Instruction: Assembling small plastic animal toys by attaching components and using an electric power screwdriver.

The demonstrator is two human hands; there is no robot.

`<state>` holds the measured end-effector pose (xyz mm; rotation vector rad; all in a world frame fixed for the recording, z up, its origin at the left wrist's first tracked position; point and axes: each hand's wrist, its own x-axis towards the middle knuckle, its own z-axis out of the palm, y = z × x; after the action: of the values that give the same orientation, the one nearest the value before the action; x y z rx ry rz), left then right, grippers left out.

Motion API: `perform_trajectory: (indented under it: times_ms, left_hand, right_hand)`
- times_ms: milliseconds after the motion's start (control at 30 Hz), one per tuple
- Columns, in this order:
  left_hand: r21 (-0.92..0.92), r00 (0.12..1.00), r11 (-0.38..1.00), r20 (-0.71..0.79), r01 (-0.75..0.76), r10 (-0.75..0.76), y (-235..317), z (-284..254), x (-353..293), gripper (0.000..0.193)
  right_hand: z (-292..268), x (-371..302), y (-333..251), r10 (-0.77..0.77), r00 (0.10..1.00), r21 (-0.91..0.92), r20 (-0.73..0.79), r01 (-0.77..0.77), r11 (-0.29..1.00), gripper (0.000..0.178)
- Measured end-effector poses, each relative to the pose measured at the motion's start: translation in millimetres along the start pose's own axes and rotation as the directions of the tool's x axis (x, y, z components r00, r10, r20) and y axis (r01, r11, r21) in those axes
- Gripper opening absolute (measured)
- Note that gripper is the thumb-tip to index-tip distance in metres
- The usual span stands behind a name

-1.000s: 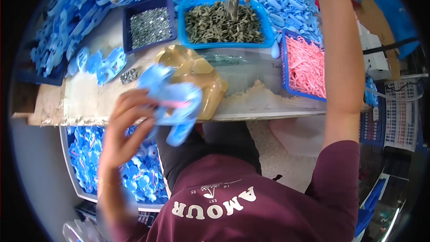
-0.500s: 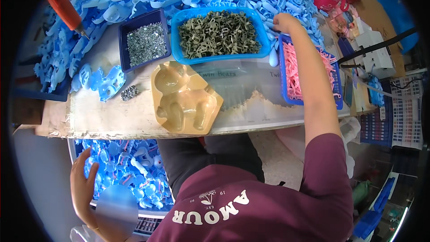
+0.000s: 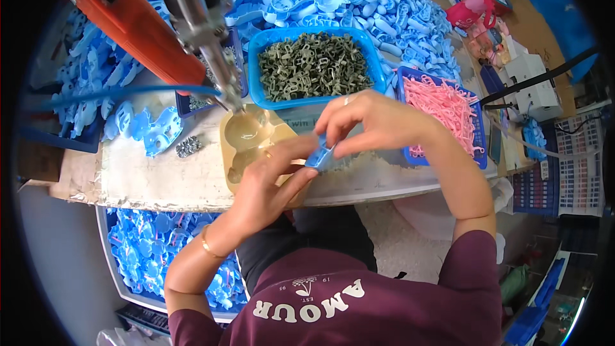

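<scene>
While my left hand [image 3: 272, 176] and right hand [image 3: 368, 122] pinch a small blue part [image 3: 318, 156], the tan mould [image 3: 246, 144] lies beneath them.

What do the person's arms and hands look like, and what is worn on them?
Both forearms are bare, with maroon short sleeves ending at the upper arms. The left hand has a thin gold bracelet at the wrist; the right hand wears a ring. No gloves.
</scene>
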<state>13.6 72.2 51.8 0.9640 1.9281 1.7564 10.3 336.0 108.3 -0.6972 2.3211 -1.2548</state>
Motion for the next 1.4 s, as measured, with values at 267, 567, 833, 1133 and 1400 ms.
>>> perform_trajectory:
  times_ms: [267, 567, 833, 1133, 1400]
  left_hand:
    - [0.458, 0.959, 0.854, -0.008, -0.247, 0.282, -7, -8, -25, 0.023]
    - [0.761, 0.881, 0.524, 0.129, -0.383, 0.456, -18, -30, -45, 0.028]
    - [0.832, 0.91, 0.438, 0.173, -0.34, 0.377, -52, -51, -72, 0.029]
    - [0.811, 0.914, 0.453, 0.23, -0.37, 0.335, -55, -49, -67, 0.023]
    - [0.879, 0.908, 0.465, -0.104, -0.106, 0.405, -67, -95, -81, 0.03]
  right_hand:
    - [-125, 19, 119, 0.338, 0.71, 0.169, -0.618, -0.299, 0.939, 0.034]
    - [-229, 39, 240, -0.126, 0.345, -0.354, -0.93, -0.751, 0.558, 0.042]
    - [-132, 0, 121, 0.06, 0.751, -0.152, -0.657, -0.211, 0.966, 0.027]
    - [86, 34, 10, 0.153, 0.968, -0.251, -0.2, -0.201, 0.947, 0.029]
    - [103, 23, 2, 0.004, 0.943, -0.296, -0.333, -0.108, 0.949, 0.033]
